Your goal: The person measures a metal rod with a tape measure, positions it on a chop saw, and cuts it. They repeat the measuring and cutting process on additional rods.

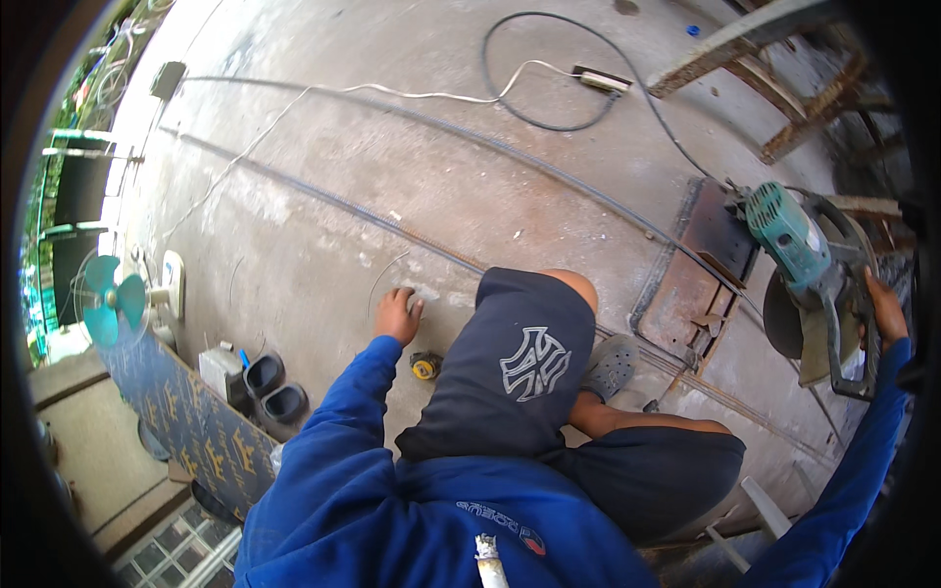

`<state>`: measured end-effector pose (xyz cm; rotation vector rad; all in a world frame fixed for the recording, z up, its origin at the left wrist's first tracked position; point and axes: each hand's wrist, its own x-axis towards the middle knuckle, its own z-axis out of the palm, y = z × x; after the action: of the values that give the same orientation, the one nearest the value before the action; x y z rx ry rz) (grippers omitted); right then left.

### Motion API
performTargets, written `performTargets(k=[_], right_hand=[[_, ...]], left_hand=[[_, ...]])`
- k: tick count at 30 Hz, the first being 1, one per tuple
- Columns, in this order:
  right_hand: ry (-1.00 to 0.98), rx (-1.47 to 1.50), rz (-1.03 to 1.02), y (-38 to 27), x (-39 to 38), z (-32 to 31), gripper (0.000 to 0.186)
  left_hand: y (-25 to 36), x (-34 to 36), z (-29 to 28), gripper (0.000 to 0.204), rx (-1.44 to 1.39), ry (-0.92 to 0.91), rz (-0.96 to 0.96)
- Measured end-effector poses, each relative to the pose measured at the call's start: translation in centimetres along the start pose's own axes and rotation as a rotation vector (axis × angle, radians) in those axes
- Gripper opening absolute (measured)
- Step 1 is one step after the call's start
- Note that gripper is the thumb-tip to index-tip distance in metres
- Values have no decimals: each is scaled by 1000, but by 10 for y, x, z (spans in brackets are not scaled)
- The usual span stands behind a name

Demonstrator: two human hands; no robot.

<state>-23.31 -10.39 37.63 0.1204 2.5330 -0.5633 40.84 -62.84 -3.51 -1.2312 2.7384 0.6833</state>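
Note:
At the right, my right hand (885, 309) is wrapped around the handle of a green and grey chop saw (789, 235). The saw's round disc (784, 318) stands over a rusty metal base (676, 294). A long thin metal rod (549, 169) runs across the floor onto that base, its end near the disc. My left hand (399, 316) is low over the floor left of my knee, thumb apart from the fingers, nothing seen in it. Whether it touches the floor I cannot tell. Close to its wrist lies a yellow and black tape measure (425, 367).
A second rod (343, 204) passes beneath my legs. A pale cord (431, 95) leads to an extension socket (600, 80). Wooden legs (755, 44) stand far right. At left are a teal fan (116, 299), black slippers (274, 387) and a printed board (196, 416). A cigarette (489, 563) shows at the lower edge.

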Motion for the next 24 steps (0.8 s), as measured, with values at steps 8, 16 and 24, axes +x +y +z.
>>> performTargets(k=[8, 16, 24], right_hand=[[57, -158, 5, 10, 22, -14, 55], [120, -420, -182, 31, 51, -22, 66], [607, -883, -774, -87, -18, 129, 41]], left_hand=[[-25, -47, 24, 49, 86, -8, -140], [46, -26, 53, 54, -74, -58, -2], [117, 21, 1, 49, -901, -54, -311]])
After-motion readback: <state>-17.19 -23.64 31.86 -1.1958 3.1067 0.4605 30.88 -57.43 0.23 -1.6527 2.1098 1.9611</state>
